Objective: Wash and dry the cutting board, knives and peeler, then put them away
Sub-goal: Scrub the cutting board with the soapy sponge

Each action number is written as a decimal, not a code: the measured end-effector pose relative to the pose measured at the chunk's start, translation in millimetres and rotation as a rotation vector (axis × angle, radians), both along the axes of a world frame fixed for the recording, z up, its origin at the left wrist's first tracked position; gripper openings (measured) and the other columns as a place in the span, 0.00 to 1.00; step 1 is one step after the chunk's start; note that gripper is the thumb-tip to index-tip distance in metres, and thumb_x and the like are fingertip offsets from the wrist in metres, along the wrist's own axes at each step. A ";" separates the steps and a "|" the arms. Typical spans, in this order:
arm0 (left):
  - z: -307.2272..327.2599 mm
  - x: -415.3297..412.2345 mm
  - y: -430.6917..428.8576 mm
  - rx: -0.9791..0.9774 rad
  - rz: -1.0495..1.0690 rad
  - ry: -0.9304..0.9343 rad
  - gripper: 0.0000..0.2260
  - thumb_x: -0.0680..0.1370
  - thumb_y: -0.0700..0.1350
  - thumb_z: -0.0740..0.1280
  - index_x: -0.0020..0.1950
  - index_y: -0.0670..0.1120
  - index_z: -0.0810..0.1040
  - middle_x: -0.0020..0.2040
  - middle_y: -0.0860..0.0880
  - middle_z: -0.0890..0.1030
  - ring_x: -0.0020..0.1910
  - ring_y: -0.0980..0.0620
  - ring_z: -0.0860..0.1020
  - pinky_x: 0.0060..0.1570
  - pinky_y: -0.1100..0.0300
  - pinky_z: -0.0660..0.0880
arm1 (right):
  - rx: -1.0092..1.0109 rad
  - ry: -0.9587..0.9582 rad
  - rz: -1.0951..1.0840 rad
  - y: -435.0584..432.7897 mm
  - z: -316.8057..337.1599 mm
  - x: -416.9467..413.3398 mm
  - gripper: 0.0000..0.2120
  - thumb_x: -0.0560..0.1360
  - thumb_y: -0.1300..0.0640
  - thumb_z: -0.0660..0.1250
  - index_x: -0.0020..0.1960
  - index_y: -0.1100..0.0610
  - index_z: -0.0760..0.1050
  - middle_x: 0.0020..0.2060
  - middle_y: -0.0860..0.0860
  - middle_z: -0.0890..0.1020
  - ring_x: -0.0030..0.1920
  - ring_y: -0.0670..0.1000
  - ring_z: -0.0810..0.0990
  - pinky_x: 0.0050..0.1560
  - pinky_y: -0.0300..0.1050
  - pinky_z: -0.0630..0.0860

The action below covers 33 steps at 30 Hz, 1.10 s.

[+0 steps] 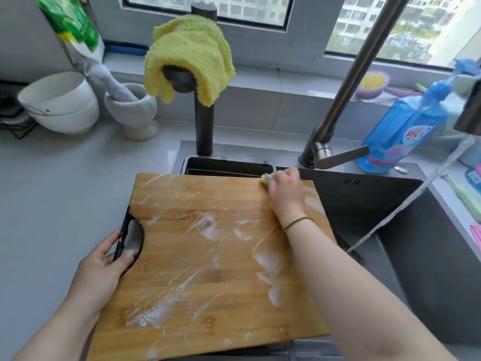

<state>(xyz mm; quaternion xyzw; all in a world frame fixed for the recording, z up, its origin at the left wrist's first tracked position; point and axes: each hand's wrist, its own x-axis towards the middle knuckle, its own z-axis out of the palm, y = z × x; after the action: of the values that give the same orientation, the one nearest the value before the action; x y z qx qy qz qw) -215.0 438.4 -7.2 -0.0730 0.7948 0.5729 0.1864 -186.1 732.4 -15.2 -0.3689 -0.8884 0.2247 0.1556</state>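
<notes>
1. Scrubbing the cutting board (208,256), the right hand (286,194) is gripping a pale yellow sponge (266,179) at the board's far right corner.
2. The left hand (104,261) is gripping the board's left edge through its oval handle hole, steadying it over the dark sink (416,230).
3. White suds are streaking the smooth, banded wood. By my judgement, rinsing, drying and stowing are all waiting. Knives and peeler are not showing.

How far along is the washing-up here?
Early. Done: the cutting board is already lathered, with suds streaked across it. In hand: the left hand grips its handle hole while the right hand holds a yellow sponge at the far corner. Left: rinsing, drying, putting away; no knives or peeler are in view.
</notes>
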 end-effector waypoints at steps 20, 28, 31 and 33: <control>-12.9 4.8 -4.6 0.012 -0.068 0.034 0.23 0.77 0.41 0.64 0.72 0.49 0.64 0.67 0.39 0.71 0.66 0.40 0.69 0.65 0.48 0.66 | -0.052 0.006 -0.079 -42.4 -1.2 75.2 0.14 0.79 0.55 0.58 0.56 0.63 0.75 0.54 0.56 0.71 0.49 0.53 0.72 0.47 0.39 0.67; -6.9 9.6 -5.3 0.128 -0.071 0.022 0.23 0.78 0.39 0.63 0.73 0.47 0.63 0.63 0.38 0.74 0.59 0.40 0.74 0.52 0.52 0.70 | -0.008 -0.068 -0.067 -53.7 2.0 124.9 0.15 0.79 0.55 0.56 0.54 0.65 0.75 0.46 0.53 0.67 0.43 0.52 0.68 0.42 0.39 0.63; -4.4 7.6 -5.2 0.159 -0.076 0.032 0.24 0.78 0.39 0.62 0.73 0.48 0.62 0.63 0.38 0.74 0.58 0.39 0.75 0.52 0.50 0.71 | 0.000 -0.026 -0.245 -59.6 0.7 148.2 0.15 0.79 0.54 0.57 0.54 0.63 0.76 0.48 0.56 0.71 0.46 0.54 0.72 0.42 0.38 0.62; -4.8 7.8 -5.8 0.174 -0.103 0.027 0.23 0.79 0.39 0.61 0.73 0.47 0.61 0.64 0.38 0.73 0.58 0.40 0.74 0.52 0.50 0.71 | -0.002 -0.067 -0.056 -91.4 -0.7 146.9 0.14 0.79 0.54 0.57 0.53 0.62 0.76 0.46 0.53 0.71 0.43 0.51 0.71 0.42 0.37 0.64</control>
<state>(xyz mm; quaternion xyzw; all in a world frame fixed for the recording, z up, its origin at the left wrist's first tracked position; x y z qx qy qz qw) -207.2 432.7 -12.0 -0.0079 0.7470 0.6305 0.2105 -39.3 641.0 -16.0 -0.4009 -0.8822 0.2089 0.1315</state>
